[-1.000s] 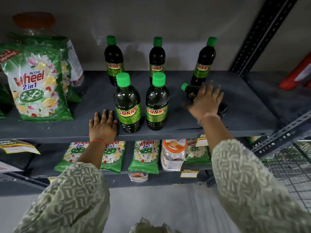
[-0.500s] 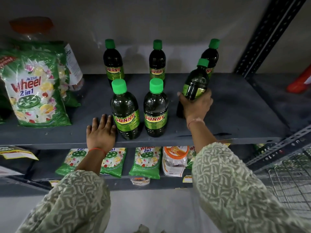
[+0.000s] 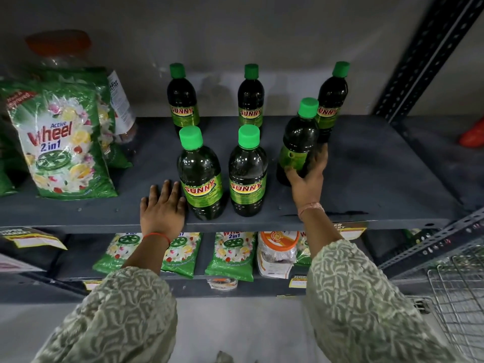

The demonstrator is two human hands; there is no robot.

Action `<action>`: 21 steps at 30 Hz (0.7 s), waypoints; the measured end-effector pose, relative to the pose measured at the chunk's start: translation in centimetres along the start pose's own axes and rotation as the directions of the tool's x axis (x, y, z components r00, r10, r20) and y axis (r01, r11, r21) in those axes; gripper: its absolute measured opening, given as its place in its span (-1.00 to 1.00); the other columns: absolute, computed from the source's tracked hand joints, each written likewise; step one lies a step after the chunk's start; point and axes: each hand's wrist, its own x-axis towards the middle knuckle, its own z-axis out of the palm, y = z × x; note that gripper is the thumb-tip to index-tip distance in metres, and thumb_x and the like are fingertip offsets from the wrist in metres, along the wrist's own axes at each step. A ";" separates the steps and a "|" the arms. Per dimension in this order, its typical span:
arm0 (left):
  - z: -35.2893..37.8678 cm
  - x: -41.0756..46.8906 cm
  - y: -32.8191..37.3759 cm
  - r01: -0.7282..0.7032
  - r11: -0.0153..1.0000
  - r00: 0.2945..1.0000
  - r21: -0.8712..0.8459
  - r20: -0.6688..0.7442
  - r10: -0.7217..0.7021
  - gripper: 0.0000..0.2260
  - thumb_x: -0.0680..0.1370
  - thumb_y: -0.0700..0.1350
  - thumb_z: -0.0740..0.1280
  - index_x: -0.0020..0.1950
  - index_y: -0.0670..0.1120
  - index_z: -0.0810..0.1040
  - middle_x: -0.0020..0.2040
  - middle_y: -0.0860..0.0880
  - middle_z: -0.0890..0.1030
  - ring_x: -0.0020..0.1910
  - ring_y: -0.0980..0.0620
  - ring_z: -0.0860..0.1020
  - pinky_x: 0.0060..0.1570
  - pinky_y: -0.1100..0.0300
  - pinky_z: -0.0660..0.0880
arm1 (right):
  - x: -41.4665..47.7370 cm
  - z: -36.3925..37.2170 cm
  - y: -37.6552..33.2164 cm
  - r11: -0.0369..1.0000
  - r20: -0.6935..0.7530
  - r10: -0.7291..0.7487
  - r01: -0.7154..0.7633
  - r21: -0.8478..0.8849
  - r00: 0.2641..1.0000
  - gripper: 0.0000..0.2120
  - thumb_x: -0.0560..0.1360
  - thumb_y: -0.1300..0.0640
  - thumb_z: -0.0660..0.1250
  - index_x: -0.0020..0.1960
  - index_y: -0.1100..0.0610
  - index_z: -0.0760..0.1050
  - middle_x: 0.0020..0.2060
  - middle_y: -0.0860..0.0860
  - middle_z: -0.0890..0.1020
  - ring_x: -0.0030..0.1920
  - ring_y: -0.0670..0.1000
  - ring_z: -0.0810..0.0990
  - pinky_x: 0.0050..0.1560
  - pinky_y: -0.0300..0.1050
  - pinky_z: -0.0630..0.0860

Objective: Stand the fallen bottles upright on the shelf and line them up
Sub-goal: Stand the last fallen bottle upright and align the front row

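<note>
Several dark Sunny bottles with green caps stand on the grey shelf point(image 3: 366, 179). Three stand in a back row: left point(image 3: 182, 100), middle point(image 3: 250, 99), right point(image 3: 334, 100). Two stand in front: left point(image 3: 200, 176) and middle point(image 3: 247, 174). My right hand point(image 3: 307, 176) grips the lower body of a sixth bottle point(image 3: 298, 142), which stands nearly upright, slightly tilted, at the front right with its label turned away. My left hand point(image 3: 162, 205) lies flat on the shelf's front edge, fingers apart, touching the front left bottle's base.
Green Wheel detergent bags point(image 3: 60, 142) lean at the shelf's left, with a jar point(image 3: 120, 106) behind. More bags point(image 3: 230, 255) and a jar point(image 3: 277, 252) lie on the lower shelf. A slotted upright point(image 3: 424, 56) and a wire basket point(image 3: 461, 297) are on the right.
My right hand lifted the fallen bottle from lying on the shelf to upright and shifted it in line with the front row. My left hand stayed flat on the shelf.
</note>
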 end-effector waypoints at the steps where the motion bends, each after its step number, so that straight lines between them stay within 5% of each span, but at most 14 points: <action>1: 0.0 0.0 0.0 0.000 1.000 1.000 -0.001 -0.002 0.000 -0.54 0.62 0.02 -0.04 0.52 0.01 0.03 0.57 0.00 0.04 0.55 -0.11 -0.03 0.51 -0.06 -0.02 | 0.2 0.2 0.2 0.998 -0.016 0.004 -0.005 -0.069 1.000 0.03 0.19 -0.02 0.51 0.48 0.09 -0.01 0.37 0.01 0.37 0.36 0.04 0.33 0.43 0.20 0.18; 4: 0.0 0.0 -0.1 0.000 1.000 1.000 0.001 -0.004 0.000 -0.54 0.62 0.02 -0.04 0.52 0.01 0.03 0.57 0.00 0.04 0.55 -0.11 -0.03 0.51 -0.06 -0.02 | 0.3 0.3 0.4 0.966 -0.047 -0.015 0.002 -0.258 0.999 -0.04 0.13 -0.02 0.60 0.37 0.17 0.19 0.29 0.16 0.40 0.31 0.20 0.35 0.33 0.18 0.30; 6: 0.0 0.0 -0.2 -0.002 1.000 1.000 -0.005 -0.010 0.002 -0.54 0.62 0.02 -0.03 0.52 0.01 0.04 0.57 -0.01 0.05 0.55 -0.12 -0.02 0.51 -0.06 -0.02 | 0.6 -0.1 0.7 0.984 0.006 0.003 -0.002 -0.177 1.000 -0.25 0.18 0.14 0.59 0.22 0.25 0.25 0.11 0.14 0.49 0.14 0.15 0.49 0.14 -0.13 0.50; 8: 0.0 -0.1 -0.3 -0.004 1.000 1.000 -0.013 -0.012 0.004 -0.54 0.62 0.01 -0.03 0.52 0.01 0.04 0.57 0.00 0.04 0.55 -0.12 -0.03 0.51 -0.06 -0.03 | 0.9 -0.9 0.5 0.989 0.075 0.043 -0.032 -0.143 0.996 -0.41 0.28 0.28 0.51 0.18 0.27 0.25 0.03 0.11 0.51 0.06 0.10 0.52 -0.06 -0.38 0.46; 12: 0.0 0.1 -0.1 -0.005 1.000 1.000 -0.010 0.000 0.005 -0.54 0.62 0.02 -0.04 0.52 0.02 0.02 0.58 0.01 0.02 0.55 -0.11 -0.04 0.51 -0.06 -0.05 | 1.9 -2.3 1.2 0.984 0.240 0.076 -0.034 -0.175 0.968 -0.47 0.43 0.33 0.34 0.35 0.23 0.25 0.29 0.17 0.47 0.29 0.13 0.43 0.36 0.04 0.34; 14: 0.1 0.0 -0.1 0.000 1.000 1.000 -0.003 0.008 0.000 -0.54 0.62 0.02 -0.04 0.52 0.02 0.01 0.58 0.01 0.02 0.55 -0.10 -0.04 0.51 -0.05 -0.06 | 1.6 -2.3 1.2 0.985 0.239 0.076 -0.036 -0.167 0.968 -0.36 0.42 0.18 0.37 0.43 0.16 0.18 0.39 0.15 0.37 0.39 0.13 0.32 0.43 0.16 0.23; 17: 0.0 0.0 -0.2 0.000 1.000 1.000 -0.008 0.001 0.000 -0.54 0.62 0.03 -0.05 0.52 0.02 0.00 0.58 0.01 0.01 0.55 -0.10 -0.04 0.51 -0.05 -0.06 | 1.5 -1.1 0.7 0.971 0.149 0.058 -0.021 -0.237 0.987 -0.02 0.22 -0.02 0.54 0.45 0.17 0.06 0.41 0.18 0.28 0.42 0.15 0.20 0.45 0.14 0.15; 21: -0.1 -0.1 -0.2 -0.007 1.000 1.000 0.007 0.009 0.007 -0.53 0.62 0.03 -0.06 0.52 0.02 -0.01 0.58 0.01 0.01 0.55 -0.11 -0.05 0.51 -0.05 -0.05 | 1.4 -0.3 0.5 0.978 0.069 0.041 -0.026 -0.206 0.997 -0.27 0.16 0.16 0.59 0.21 0.25 0.31 0.18 0.22 0.47 0.22 0.20 0.43 0.22 0.05 0.41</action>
